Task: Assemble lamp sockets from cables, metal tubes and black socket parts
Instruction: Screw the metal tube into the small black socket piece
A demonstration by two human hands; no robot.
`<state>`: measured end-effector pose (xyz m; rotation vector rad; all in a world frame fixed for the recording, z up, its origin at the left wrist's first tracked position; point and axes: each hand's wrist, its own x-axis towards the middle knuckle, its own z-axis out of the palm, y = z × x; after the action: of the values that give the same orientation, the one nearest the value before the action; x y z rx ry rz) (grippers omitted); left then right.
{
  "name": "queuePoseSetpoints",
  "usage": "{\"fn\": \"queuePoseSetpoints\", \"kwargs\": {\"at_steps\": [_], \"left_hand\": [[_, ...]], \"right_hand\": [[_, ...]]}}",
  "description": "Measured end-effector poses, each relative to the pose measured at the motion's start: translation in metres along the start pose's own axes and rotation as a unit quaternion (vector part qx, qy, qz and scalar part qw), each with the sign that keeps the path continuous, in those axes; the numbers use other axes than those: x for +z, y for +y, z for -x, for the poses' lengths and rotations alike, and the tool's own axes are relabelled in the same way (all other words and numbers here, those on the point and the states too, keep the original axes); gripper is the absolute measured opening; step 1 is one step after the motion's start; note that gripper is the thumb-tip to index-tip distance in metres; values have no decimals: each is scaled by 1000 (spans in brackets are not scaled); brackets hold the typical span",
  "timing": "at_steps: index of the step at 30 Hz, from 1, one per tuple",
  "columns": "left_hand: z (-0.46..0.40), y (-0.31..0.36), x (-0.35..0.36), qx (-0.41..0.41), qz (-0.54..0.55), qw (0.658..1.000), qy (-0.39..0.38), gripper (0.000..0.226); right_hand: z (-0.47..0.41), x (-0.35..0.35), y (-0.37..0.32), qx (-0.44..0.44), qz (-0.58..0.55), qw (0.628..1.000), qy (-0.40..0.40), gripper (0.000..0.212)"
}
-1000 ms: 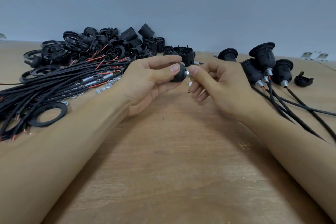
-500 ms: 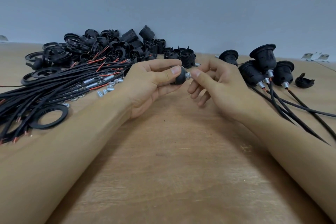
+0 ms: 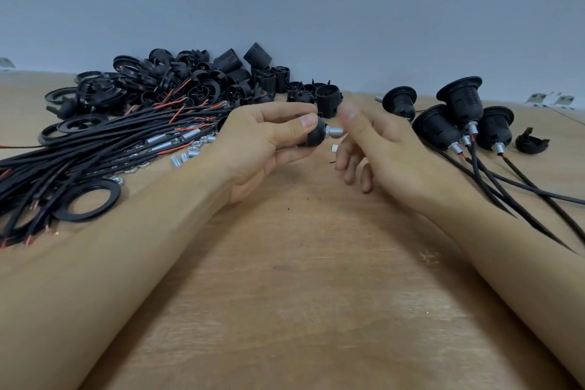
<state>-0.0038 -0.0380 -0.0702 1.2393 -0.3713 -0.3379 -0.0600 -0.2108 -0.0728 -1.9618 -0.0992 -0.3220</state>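
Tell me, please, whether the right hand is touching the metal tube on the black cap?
Cannot tell. In the head view the right hand is motion-blurred beside the metal tube on the black cap; no clear contact or gap shows.

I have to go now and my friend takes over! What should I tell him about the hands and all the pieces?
Left hand grips a black socket cap with a metal tube sticking out of it.
Right hand is beside the tube, blurred, holding nothing.
Cables, loose tubes and black parts are piled on the left of the table.
Done: five sockets with cables on the right.
Left: cable and socket body for this cap, then the rest of the pile.
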Motion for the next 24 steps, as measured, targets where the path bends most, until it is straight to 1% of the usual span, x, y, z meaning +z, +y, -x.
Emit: {"fn": "queuePoseSetpoints", "kwargs": {"at_steps": [1,2,4,5,6,8,9,12,13,16,17,21,23,24], "left_hand": [[0,0,0,-1,-1,1000,-3,28],[0,0,1,0,-2,1000,-7,31],[0,-1,2,2,-2,1000,-7,36],[0,-1,2,4,-2,1000,-5,36],[0,0,1,4,-3,1000,-3,36],[-1,0,0,4,-4,1000,-5,37],[0,-1,0,4,-5,1000,-8,37],[0,-1,1,6,-6,1000,-8,36],[0,-1,1,6,-8,1000,-7,37],[1,0,1,7,-22,1000,-9,37],[2,-1,1,13,-30,999,-14,37],[4,-2,4,33,-48,998,-16,37],[3,-3,3,33,-59,998,4,32],[2,-4,2,32,-65,997,11,27]], "right_hand": [[0,0,1,-4,3,1000,4,43],[-1,1,2,-1,6,1000,13,44],[-2,-1,2,20,0,999,34,62],[-2,-2,2,26,-2,999,34,66],[-2,-2,1,22,-1,999,25,63],[-1,-3,2,2,8,1000,5,45],[-1,-2,3,0,14,1000,2,43],[-1,-1,2,20,-1,1000,11,67],[-1,-1,1,19,-7,1000,15,67],[-1,-1,1,1,0,1000,3,38],[-2,-2,1,6,5,1000,-4,37],[-3,-3,2,51,-5,999,-8,51],[-2,-3,0,34,-2,999,-16,51],[-2,-2,1,21,4,999,-25,48]]}}
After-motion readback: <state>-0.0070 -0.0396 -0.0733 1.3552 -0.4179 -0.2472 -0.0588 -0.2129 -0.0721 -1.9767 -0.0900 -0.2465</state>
